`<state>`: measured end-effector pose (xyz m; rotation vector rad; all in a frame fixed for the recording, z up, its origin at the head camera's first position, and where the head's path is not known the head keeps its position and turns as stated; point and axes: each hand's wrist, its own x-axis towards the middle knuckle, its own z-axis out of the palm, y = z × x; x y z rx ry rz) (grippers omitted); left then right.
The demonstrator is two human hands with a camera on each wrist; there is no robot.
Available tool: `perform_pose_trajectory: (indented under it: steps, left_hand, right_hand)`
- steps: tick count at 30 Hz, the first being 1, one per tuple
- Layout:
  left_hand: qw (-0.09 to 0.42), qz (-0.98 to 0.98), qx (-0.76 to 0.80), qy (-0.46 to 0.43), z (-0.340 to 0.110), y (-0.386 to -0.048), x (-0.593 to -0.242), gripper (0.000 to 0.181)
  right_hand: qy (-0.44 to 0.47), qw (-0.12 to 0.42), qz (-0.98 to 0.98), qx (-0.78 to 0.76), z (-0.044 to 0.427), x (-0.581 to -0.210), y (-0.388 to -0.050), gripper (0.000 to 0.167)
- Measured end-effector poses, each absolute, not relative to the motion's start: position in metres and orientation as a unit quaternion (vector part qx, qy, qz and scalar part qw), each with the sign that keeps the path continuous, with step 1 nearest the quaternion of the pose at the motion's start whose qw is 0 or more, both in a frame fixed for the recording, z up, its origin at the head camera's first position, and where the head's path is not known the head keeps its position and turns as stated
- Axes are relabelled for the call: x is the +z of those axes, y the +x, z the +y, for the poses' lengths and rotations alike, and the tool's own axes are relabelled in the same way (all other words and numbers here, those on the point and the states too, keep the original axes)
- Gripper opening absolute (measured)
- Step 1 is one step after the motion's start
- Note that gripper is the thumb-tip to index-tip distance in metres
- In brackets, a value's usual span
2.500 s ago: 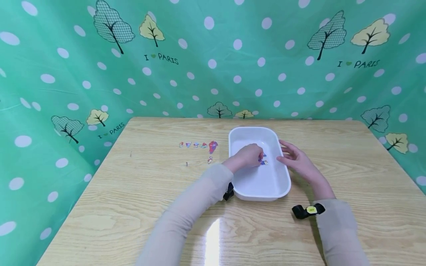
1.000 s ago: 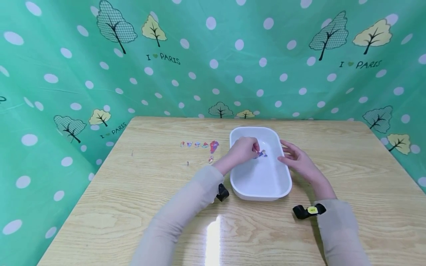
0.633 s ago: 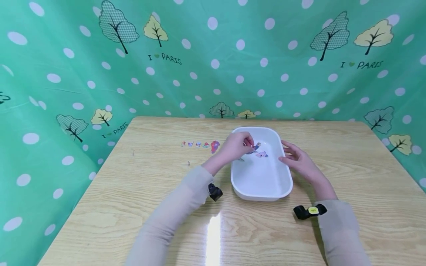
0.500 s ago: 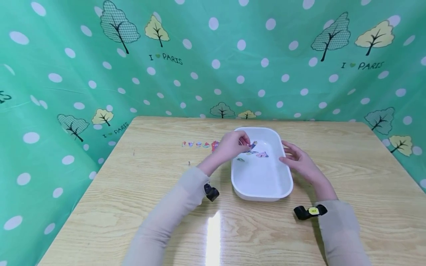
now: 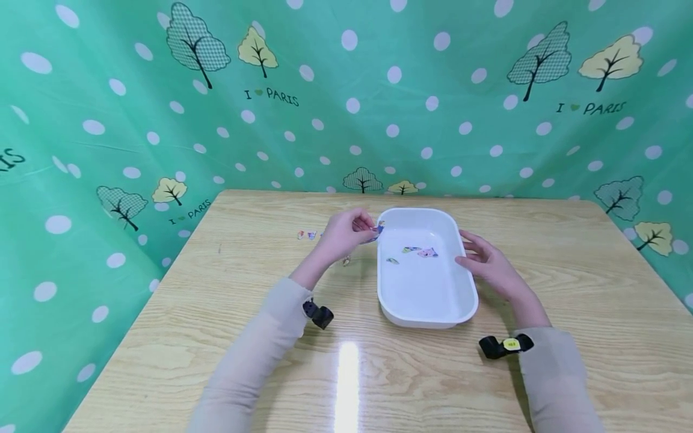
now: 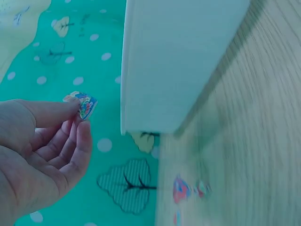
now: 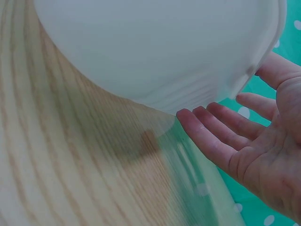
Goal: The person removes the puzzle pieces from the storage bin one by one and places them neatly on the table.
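Note:
Between thumb and index finger, my left hand (image 5: 346, 233) pinches a small colourful sticker (image 5: 381, 227), just outside the left rim of a white plastic basin (image 5: 425, 294). The left wrist view shows this sticker (image 6: 87, 104) with blue, red and yellow print and a pale edge. My right hand (image 5: 489, 264) holds the basin's right side, thumb over the rim and fingers against the outer wall (image 7: 155, 47). Inside the basin lie a pink sticker (image 5: 428, 253), a blue-green one (image 5: 411, 248) and a small green one (image 5: 392, 261).
On the wooden table (image 5: 216, 331), left of the basin, a small sticker (image 5: 311, 235) lies in a row partly hidden by my left hand. Another sticker (image 5: 346, 261) is nearer me. A red-and-purple sticker (image 6: 180, 189) shows in the left wrist view. A polka-dot curtain (image 5: 325, 90) hangs behind.
My left hand has picked a sticker out of the basin's pile and carried it left past the rim. The other stickers in the basin now lie spread apart. My right hand stays at the rim.

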<state>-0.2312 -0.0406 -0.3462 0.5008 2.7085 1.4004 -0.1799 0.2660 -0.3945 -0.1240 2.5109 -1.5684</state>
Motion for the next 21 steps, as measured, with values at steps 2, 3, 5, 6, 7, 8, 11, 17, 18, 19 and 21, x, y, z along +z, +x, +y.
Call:
perform_pose_trajectory:
  steps: [2,3,5,6,7,8,11,17,18,19,21]
  left_hand:
    - [0.023,0.876,0.458,0.152,-0.047,-0.232,-0.349,0.012]
    - [0.022,0.876,0.459,0.146,-0.051,-0.232,-0.351,0.012]
    - [0.021,0.876,0.463,0.134,-0.057,-0.233,-0.354,0.012]
    - [0.02,0.876,0.465,0.129,-0.06,-0.233,-0.356,0.013]
    - [0.019,0.876,0.466,0.124,-0.063,-0.233,-0.358,0.013]
    - [0.018,0.875,0.468,0.12,-0.065,-0.233,-0.359,0.013]
    - [0.015,0.877,0.468,0.108,-0.074,-0.233,-0.365,0.013]
    - [0.026,0.872,0.483,0.076,-0.092,-0.234,-0.377,0.014]
    - [0.029,0.871,0.486,0.07,-0.094,-0.235,-0.379,0.014]
    - [0.032,0.87,0.487,0.064,-0.096,-0.236,-0.381,0.014]
    - [0.04,0.869,0.49,0.051,-0.101,-0.236,-0.385,0.015]
  right_hand:
    - [-0.042,0.09,0.843,-0.528,0.267,-0.395,-0.18,0.07]
    - [-0.042,0.09,0.843,-0.528,0.267,-0.395,-0.18,0.07]
    - [-0.041,0.092,0.842,-0.529,0.267,-0.395,-0.18,0.07]
    - [-0.041,0.093,0.842,-0.53,0.267,-0.395,-0.18,0.07]
    - [-0.041,0.093,0.841,-0.531,0.267,-0.395,-0.18,0.07]
    - [-0.041,0.094,0.841,-0.531,0.267,-0.394,-0.179,0.071]
    - [-0.042,0.094,0.84,-0.532,0.266,-0.395,-0.179,0.071]
    - [-0.045,0.095,0.84,-0.533,0.266,-0.397,-0.18,0.07]
    - [-0.045,0.095,0.839,-0.534,0.266,-0.397,-0.18,0.07]
    - [-0.044,0.095,0.838,-0.535,0.266,-0.396,-0.18,0.07]
    - [-0.043,0.095,0.837,-0.537,0.266,-0.396,-0.18,0.07]
